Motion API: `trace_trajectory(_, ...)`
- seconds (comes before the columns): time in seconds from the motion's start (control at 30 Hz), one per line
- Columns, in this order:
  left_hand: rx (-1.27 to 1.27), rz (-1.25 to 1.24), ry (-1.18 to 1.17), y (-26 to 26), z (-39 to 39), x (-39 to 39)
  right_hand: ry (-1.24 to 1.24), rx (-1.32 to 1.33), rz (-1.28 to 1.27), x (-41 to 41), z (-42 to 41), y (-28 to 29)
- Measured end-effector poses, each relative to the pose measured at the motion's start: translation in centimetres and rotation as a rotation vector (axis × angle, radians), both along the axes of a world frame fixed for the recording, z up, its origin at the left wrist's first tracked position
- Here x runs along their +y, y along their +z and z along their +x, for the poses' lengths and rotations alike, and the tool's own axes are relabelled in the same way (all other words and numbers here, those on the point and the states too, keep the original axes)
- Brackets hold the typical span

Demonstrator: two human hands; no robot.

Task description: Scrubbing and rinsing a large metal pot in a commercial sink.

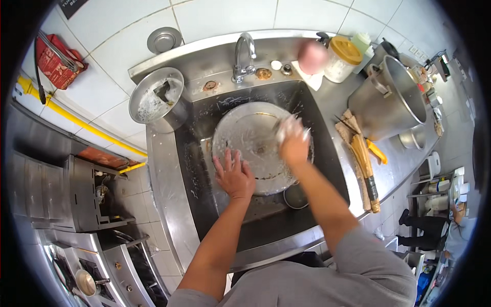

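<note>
A large round metal lid or pot base [253, 130], wet and stained with suds on it, lies in the steel sink [268, 234]. My left hand [236, 178] rests on its lower left part with the fingers spread. My right hand [294, 144] is on its right side, blurred, gripping a scrubbing pad [284, 126] that is mostly hidden by white foam. Below the round piece, a smaller round-rimmed metal thing [295, 197] shows partly. The chrome faucet [241, 57] stands behind the sink.
A metal pot [168, 115] of sudsy water stands at the sink's left corner. On the right counter are a large stockpot [368, 103], a yellow-handled tool [377, 151] and a cloth [351, 134]. A yellow-lidded jar [337, 69] stands behind. Far right, a person [429, 230] stands.
</note>
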State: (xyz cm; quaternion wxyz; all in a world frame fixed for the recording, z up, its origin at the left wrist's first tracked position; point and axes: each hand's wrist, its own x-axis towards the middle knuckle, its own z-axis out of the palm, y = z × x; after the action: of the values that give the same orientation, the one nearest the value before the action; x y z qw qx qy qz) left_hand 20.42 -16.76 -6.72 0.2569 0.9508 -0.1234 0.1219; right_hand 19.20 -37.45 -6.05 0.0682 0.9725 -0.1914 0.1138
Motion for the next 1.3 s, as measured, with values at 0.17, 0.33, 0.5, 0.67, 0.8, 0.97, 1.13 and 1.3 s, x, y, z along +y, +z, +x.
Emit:
trace_trajectory(0.17,0.067,-0.097,-0.032,-1.4,0.1,1.7,0.269,0.155,0.416,12.7,-9.4,1.5)
trace_trajectory(0.33,0.244,-0.299,-0.303,0.2,-0.2,1.8,0.433,0.131,0.574,8.0,-9.0,2.7)
trace_trajectory(0.5,0.151,0.056,-0.596,4.0,-3.0,-2.0,0.188,-0.060,0.579,4.8,-15.9,6.8)
trace_trajectory(0.67,0.067,0.214,-0.689,3.6,-3.3,-1.2,-0.119,-0.278,0.401,-0.2,-28.7,7.0)
trace_trajectory(0.8,0.008,0.185,-0.666,3.0,-4.6,0.0,-0.282,-0.364,0.408,-1.1,-31.9,6.5)
trace_trajectory(0.97,0.085,0.080,-0.648,1.2,-6.1,-2.4,-0.363,-0.344,0.437,-0.9,-32.1,6.3)
trace_trajectory(1.13,0.160,0.101,-0.633,3.8,-1.2,-14.5,-0.349,-0.249,0.457,-1.2,-31.8,7.1)
trace_trajectory(1.3,0.035,0.076,-0.618,3.2,1.9,-16.2,-0.381,-0.215,0.461,-1.5,-31.9,7.0)
